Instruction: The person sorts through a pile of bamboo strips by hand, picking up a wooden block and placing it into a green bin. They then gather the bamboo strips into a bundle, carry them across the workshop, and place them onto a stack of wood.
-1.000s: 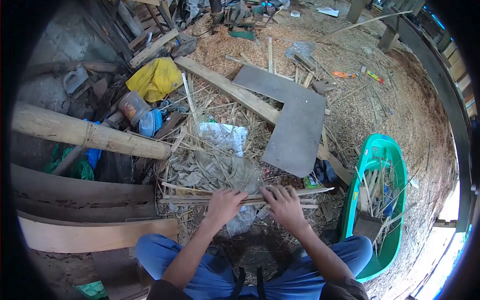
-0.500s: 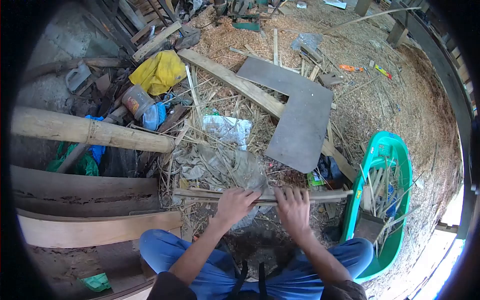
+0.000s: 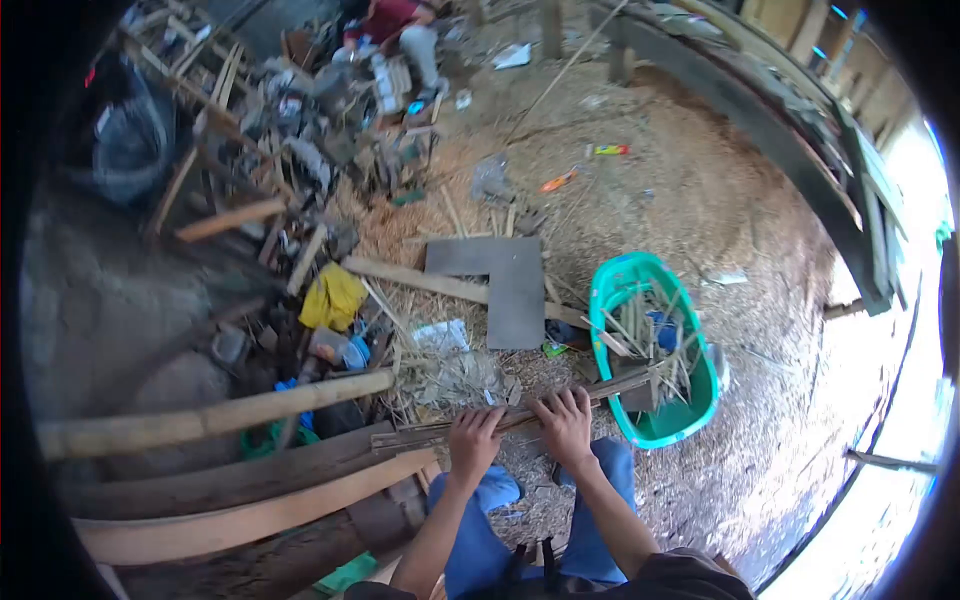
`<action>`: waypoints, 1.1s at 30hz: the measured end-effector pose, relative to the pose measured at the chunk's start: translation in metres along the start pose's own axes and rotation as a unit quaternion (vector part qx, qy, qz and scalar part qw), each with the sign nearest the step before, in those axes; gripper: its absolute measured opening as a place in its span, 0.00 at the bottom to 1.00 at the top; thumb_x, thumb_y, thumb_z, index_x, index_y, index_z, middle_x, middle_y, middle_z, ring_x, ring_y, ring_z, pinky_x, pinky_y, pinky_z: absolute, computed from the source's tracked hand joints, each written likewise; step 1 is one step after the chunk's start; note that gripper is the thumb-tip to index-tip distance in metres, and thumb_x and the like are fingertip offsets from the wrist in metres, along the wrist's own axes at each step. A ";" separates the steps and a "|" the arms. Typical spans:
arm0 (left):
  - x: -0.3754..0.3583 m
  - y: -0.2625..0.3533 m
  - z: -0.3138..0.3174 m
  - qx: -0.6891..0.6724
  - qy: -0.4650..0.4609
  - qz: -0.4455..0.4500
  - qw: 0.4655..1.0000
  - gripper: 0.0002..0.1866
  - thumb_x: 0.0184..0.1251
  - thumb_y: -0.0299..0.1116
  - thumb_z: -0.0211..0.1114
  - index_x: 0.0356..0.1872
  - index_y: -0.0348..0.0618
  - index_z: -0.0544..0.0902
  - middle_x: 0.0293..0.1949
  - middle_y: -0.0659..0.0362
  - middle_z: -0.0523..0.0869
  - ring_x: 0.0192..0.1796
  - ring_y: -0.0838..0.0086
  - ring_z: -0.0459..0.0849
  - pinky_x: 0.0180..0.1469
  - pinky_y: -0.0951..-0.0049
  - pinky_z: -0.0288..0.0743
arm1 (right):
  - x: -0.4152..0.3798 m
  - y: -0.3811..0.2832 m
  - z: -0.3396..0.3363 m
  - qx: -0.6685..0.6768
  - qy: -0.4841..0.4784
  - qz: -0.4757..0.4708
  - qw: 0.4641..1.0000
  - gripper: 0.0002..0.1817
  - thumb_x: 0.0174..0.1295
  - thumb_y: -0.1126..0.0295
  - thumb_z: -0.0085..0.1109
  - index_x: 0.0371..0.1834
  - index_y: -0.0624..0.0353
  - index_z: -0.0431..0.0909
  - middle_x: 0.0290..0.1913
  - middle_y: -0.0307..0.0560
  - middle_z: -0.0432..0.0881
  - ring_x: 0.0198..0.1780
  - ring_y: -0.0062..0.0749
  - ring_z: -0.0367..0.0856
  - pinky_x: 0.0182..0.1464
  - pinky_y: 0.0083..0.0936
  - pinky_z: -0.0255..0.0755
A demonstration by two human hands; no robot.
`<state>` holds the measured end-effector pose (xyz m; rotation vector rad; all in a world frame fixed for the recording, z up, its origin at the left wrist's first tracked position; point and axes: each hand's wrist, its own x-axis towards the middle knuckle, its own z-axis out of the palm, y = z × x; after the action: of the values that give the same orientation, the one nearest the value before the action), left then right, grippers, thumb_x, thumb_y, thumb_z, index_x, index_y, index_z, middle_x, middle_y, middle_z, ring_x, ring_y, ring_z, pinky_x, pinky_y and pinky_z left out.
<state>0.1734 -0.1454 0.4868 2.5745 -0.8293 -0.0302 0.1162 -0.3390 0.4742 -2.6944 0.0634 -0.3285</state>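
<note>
A bundle of thin wooden strips (image 3: 620, 386) lies across in front of my knees, its right end higher than its left. My left hand (image 3: 474, 440) is closed over the bundle left of its middle. Farther right, my right hand (image 3: 566, 425) wraps over the same bundle from above. The bundle's right end overlaps the near left rim of a green plastic tub (image 3: 668, 430), which holds many loose strips and a blue item (image 3: 662, 330).
An L-shaped dark board (image 3: 515, 290) rests on a plank ahead. Left are a bamboo pole (image 3: 240, 413), a curved wooden board (image 3: 250, 510) and a yellow cloth (image 3: 332, 297). Wood shavings cover the floor. Another person (image 3: 405, 30) is at the far back.
My view has lifted and turned, showing more of the room. The strip bundle, still in both hands, has tilted, its right end now over the tub's rim.
</note>
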 end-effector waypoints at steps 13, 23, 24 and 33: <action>-0.001 0.298 -0.164 -0.130 -0.156 0.315 0.927 0.22 0.55 0.24 0.68 0.53 0.51 0.89 0.44 0.61 0.92 0.47 0.62 0.88 0.53 0.59 0.80 | -0.170 -0.081 -0.343 -0.151 0.123 0.315 0.929 0.13 0.57 0.73 0.59 0.47 0.53 0.82 0.44 0.45 0.80 0.58 0.40 0.78 0.76 0.53 0.57; -0.088 0.402 -0.116 -0.156 -0.267 0.411 0.858 0.20 0.59 0.28 0.67 0.53 0.54 0.90 0.45 0.61 0.92 0.46 0.61 0.89 0.53 0.57 0.80 | -0.318 -0.078 -0.369 -0.162 0.114 0.405 0.892 0.13 0.58 0.70 0.61 0.47 0.51 0.82 0.42 0.42 0.82 0.50 0.38 0.81 0.61 0.41 0.69; -0.089 0.413 -0.112 -0.150 -0.272 0.413 0.856 0.19 0.60 0.28 0.67 0.53 0.54 0.90 0.45 0.61 0.92 0.47 0.61 0.89 0.53 0.57 0.80 | -0.326 -0.073 -0.373 -0.161 0.119 0.413 0.888 0.13 0.58 0.70 0.61 0.47 0.51 0.82 0.42 0.42 0.82 0.50 0.38 0.81 0.61 0.41 0.69; -0.071 0.569 -0.003 -0.127 -0.231 0.434 0.861 0.19 0.59 0.28 0.66 0.52 0.54 0.91 0.43 0.62 0.92 0.47 0.65 0.90 0.51 0.59 0.80 | -0.402 0.093 -0.433 -0.123 0.182 0.414 0.883 0.15 0.54 0.70 0.64 0.47 0.48 0.83 0.39 0.40 0.81 0.48 0.38 0.81 0.56 0.39 0.68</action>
<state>-0.1987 -0.5185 0.7143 1.7526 -1.9434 -0.4602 -0.3776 -0.5615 0.7295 -2.4992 1.3943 -0.5594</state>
